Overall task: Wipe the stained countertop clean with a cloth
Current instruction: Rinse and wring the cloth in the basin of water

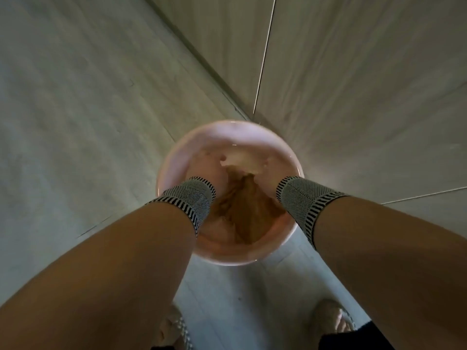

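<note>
A round pink bucket (166,173) stands on the floor below me, holding water. A brown cloth (242,210) lies bunched and wet inside it. Both my forearms reach down into the bucket, each with a black-and-white striped wristband. My left hand (204,166) is a blurred pinkish shape under the water, left of the cloth. My right hand (269,176) sits at the cloth's upper right edge, mostly lost in blur and glare. How the fingers of either hand lie does not show. No countertop is in view.
Pale wood-grain floor (75,109) spreads to the left. Light panels with thin seams (353,97) rise to the right of a dark groove. My two feet in woven slippers (328,317) stand just behind the bucket.
</note>
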A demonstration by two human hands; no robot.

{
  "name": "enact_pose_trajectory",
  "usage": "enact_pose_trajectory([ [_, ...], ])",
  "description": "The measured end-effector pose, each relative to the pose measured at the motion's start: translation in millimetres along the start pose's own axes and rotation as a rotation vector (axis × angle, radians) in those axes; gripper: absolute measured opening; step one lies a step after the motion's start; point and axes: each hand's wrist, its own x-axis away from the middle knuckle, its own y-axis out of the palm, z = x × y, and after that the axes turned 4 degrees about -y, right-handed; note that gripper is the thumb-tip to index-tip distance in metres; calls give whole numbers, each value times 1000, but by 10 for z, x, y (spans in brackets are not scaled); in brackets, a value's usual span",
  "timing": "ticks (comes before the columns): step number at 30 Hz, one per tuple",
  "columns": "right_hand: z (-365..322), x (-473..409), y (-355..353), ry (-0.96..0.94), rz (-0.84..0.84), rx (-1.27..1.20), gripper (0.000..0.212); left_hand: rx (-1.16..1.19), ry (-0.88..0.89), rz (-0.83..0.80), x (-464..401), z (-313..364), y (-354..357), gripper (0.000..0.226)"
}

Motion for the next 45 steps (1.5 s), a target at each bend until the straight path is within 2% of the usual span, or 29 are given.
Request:
enact_pose_trajectory([
  [3,201,-429,352,-10,-1,44,49,-125,65,-131,-283,-209,505,34],
  [6,333,-698,650,-46,-42,48,67,-200,53,-332,-490,-400,897,58],
  [8,355,-770,835,-126,-152,229,79,-397,85,-481,-579,-470,1062,74],
  [10,373,-836,1021,-205,-301,418,84,-541,97,-555,-589,-463,1115,81],
  [12,393,-932,1103,-273,-374,578,80,-533,41,-541,-617,-447,1170,79],
  [14,424,-1023,1081,-298,-272,627,70,-378,-38,-414,-636,-462,1228,68],
  [15,421,-1061,1067,-269,-193,598,64,-257,-89,-294,-615,-462,1221,60],
  [17,402,-1111,1059,-143,-70,449,51,51,-251,-85,-590,-448,1187,51],
  [19,347,-1171,1048,-27,-69,271,36,360,-448,-48,-659,-424,1187,52],
  [22,196,-1238,916,-25,-129,-191,21,838,-624,-344,-843,-435,1241,81],
  [23,133,-1227,858,-13,-128,-404,25,974,-673,-423,-873,-454,1234,86],
  [25,-33,-1073,761,71,-113,-852,44,1162,-689,-606,-904,-462,1188,74],
  [26,-107,-979,731,95,-123,-1042,52,1285,-630,-633,-852,-506,1088,67],
  [27,-185,-914,712,84,-133,-1137,57,1300,-611,-637,-908,-462,1125,60],
  [28,-251,-847,693,59,-122,-1137,59,1184,-578,-598,-898,-445,1165,50],
  [29,-311,-800,687,37,-78,-1095,59,1375,-668,-625,-1106,-527,1296,44],
  [30,-343,-777,671,8,-21,-1031,56,1499,-653,-695,-1388,-663,1450,53],
  [31,-365,-782,675,-23,40,-974,51,1468,-552,-674,-1516,-707,1531,59],
  [32,-364,-817,683,-55,89,-932,46,1205,-514,-614,-1511,-699,1479,56],
  [33,-356,-859,711,-78,109,-904,42,1230,-580,-541,-1390,-577,1369,43],
  [34,-339,-891,749,-83,110,-876,41,1229,-569,-456,-1120,-464,1193,26],
  [36,-291,-978,837,-68,124,-793,47,1170,-595,-539,-776,-371,925,42],
  [38,-201,-1057,926,-17,139,-696,53,1067,-576,-472,-845,-334,1043,41],
  [40,-61,-1142,1007,63,99,-660,52,1028,-594,-416,-855,-339,1036,29],
  [42,71,-1174,1095,85,-33,-597,52,932,-607,-362,-880,-394,1040,32],
  [43,125,-1185,1151,85,-104,-484,45,888,-592,-335,-897,-411,1042,37],
  [45,235,-1217,1247,82,-87,-208,24,880,-643,-333,-898,-403,1014,41],
])
